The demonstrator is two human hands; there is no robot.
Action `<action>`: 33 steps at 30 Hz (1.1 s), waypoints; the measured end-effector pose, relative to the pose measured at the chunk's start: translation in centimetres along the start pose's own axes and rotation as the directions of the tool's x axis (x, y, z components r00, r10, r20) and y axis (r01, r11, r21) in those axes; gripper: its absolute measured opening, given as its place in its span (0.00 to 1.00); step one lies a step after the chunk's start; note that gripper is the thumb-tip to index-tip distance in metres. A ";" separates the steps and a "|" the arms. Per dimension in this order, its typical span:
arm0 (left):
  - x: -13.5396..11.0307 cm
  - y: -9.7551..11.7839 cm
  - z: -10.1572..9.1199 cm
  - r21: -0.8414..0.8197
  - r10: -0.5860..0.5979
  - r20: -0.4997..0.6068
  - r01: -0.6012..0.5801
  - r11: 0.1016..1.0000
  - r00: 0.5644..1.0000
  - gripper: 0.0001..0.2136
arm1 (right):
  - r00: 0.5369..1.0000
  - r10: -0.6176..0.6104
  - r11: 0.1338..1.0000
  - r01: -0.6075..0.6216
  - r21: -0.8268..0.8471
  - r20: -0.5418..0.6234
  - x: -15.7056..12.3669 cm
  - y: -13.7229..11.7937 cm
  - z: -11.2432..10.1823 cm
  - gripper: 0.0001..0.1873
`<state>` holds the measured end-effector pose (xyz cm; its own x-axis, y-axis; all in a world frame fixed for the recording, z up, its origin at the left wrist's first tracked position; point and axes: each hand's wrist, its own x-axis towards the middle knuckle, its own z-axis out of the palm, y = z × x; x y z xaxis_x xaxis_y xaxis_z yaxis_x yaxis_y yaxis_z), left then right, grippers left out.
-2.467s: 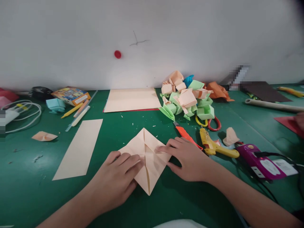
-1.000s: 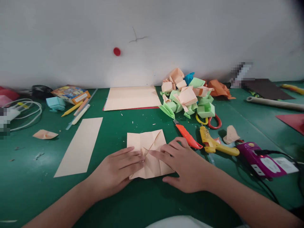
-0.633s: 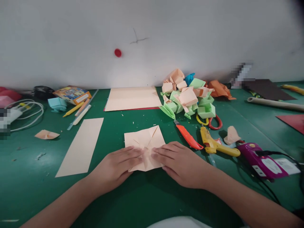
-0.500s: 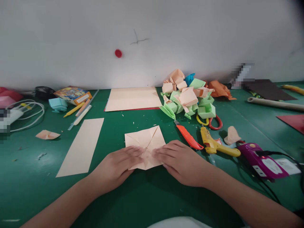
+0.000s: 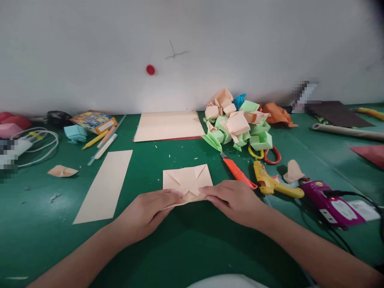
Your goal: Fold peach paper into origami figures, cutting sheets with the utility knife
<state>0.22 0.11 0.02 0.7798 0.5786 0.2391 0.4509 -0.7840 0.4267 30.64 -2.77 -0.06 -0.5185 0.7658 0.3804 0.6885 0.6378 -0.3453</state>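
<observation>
A folded sheet of peach paper (image 5: 187, 178) lies in front of me with creases running across it, its near edge turned up. At its left near corner, my left hand (image 5: 154, 208) grips the edge, thumb below and fingers on top. My right hand (image 5: 229, 200) pinches the right near corner the same way. Left of the hands lies a long cream paper strip (image 5: 103, 186). An orange utility knife (image 5: 239, 173) and a yellow glue gun (image 5: 274, 184) rest just beyond my right hand.
A heap of folded paper pieces (image 5: 237, 124) stands by the wall, beside a stack of peach sheets (image 5: 168, 126). Scissors (image 5: 272, 155) lie below the heap. A purple power box (image 5: 333, 204) with cables sits at right. Pens (image 5: 94, 140) and a white cable (image 5: 54, 150) are at left.
The paper's near edge has been folded upward, so the sheet looks shorter. My fingers have gone from lying flat on it to gripping its near corners.
</observation>
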 end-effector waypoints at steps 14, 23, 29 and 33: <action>0.8 0.6 -0.8 -0.177 -0.467 0.010 0.462 0.869 0.884 0.16 | 0.931 0.334 0.919 -0.356 0.167 0.149 0.6 -0.2 0.4 0.17; 0.6 1.2 -0.7 -0.177 -0.443 -0.034 0.431 0.885 0.896 0.14 | 0.911 0.305 0.866 -0.387 0.316 0.279 0.7 -0.5 -0.3 0.19; 0.5 1.1 -0.8 -0.199 -0.479 -0.020 0.466 0.862 0.878 0.13 | 0.926 0.234 0.879 -0.332 0.343 0.297 0.3 -0.4 -0.9 0.23; 0.7 1.3 -1.2 -0.216 -0.502 0.017 0.493 0.843 0.865 0.14 | 0.943 0.183 0.903 -0.273 0.332 0.280 0.4 -0.2 -1.1 0.20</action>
<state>0.84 -0.27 1.81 0.4555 0.8900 -0.0222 0.6710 -0.3268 0.6656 30.87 -2.67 1.14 -0.5049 0.8614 0.0556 0.5949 0.3938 -0.7007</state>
